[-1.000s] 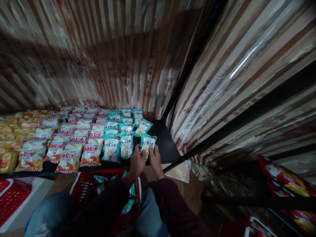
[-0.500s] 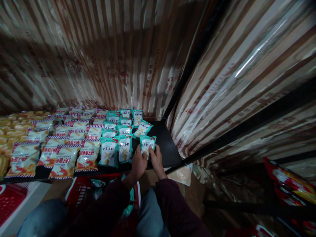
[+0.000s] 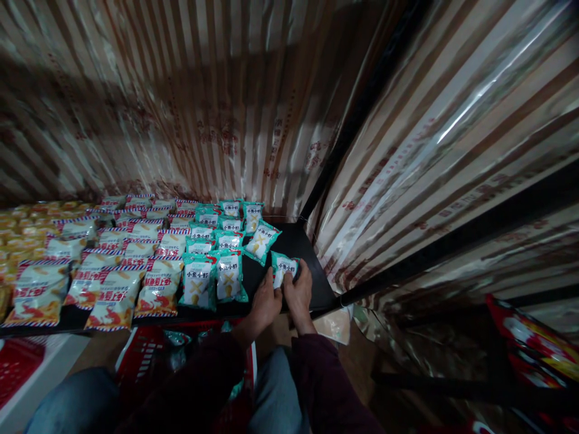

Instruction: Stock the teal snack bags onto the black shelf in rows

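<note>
A small teal and white snack bag [image 3: 284, 265] is held between my two hands above the right end of the black shelf [image 3: 312, 265]. My left hand [image 3: 266, 304] grips its left lower side, and my right hand [image 3: 298, 294] has fingers round its right side with the thumb on the front. Just behind it a matching snack bag [image 3: 262, 241] lies tilted on the shelf. To the left, teal bags [image 3: 230, 274] stand in two columns, front faces toward me.
Red, white and blue striped snack bags [image 3: 113, 295] fill the shelf further left, beside yellow packs [image 3: 22, 241]. Below the shelf is a red basket [image 3: 140, 349] with teal bags inside. A dark post [image 3: 335, 157] and striped sheeting [image 3: 253, 108] border the shelf.
Both hands and the teal snack bag have shifted a little to the right. The bag is now slightly tilted, and my right fingers reach further up its side.
</note>
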The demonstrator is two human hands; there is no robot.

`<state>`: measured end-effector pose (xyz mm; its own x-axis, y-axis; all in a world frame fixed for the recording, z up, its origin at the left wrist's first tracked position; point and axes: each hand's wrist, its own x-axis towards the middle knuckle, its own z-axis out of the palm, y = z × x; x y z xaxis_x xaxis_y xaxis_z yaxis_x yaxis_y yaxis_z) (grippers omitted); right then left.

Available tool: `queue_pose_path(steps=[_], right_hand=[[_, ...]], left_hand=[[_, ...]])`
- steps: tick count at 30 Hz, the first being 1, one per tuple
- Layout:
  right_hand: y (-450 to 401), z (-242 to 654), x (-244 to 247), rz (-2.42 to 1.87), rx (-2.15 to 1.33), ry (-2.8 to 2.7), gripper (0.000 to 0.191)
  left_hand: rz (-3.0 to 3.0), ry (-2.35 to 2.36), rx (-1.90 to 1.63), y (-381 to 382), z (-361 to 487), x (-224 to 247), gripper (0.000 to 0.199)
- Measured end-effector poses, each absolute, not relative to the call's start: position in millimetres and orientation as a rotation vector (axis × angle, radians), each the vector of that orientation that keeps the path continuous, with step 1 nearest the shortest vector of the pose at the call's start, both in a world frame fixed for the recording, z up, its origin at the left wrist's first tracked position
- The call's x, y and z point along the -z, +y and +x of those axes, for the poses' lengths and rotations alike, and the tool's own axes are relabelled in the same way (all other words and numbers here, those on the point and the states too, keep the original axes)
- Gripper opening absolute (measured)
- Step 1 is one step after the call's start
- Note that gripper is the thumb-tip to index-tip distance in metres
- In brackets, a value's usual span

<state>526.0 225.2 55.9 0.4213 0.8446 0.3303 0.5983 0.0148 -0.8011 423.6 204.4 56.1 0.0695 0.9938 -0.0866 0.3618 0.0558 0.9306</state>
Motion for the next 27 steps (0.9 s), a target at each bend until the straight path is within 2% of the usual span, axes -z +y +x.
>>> queue_pose_path(steps=[3, 5, 9, 12, 19, 27], right_hand=[[225, 518, -70, -1.606, -0.131, -1.364, 0.051], [223, 510, -79, -1.501, -0.159, -1.411, 0.047], [221, 490, -85, -1.326, -0.565, -1.489, 0.038], [226, 478, -77, -1.348, -0.797, -1.364, 0.040], [253, 470, -57, -1.421, -0.981, -1.112, 0.062], [283, 473, -49, -1.444, -0.964, -1.100, 0.063]], left_hand=[[1.417, 1.353, -0.943, 209, 427, -51, 0.064], [1.423, 1.304, -0.989, 212, 427, -49, 0.061], [1.447, 1.290, -1.095, 216, 420, -49, 0.045], [1.353, 1.350, -1.224, 217, 412, -50, 0.041], [1.275, 1.583, -1.254, 238, 403, -51, 0.047], [1.478, 1.676, -1.092, 273, 400, -47, 0.061]])
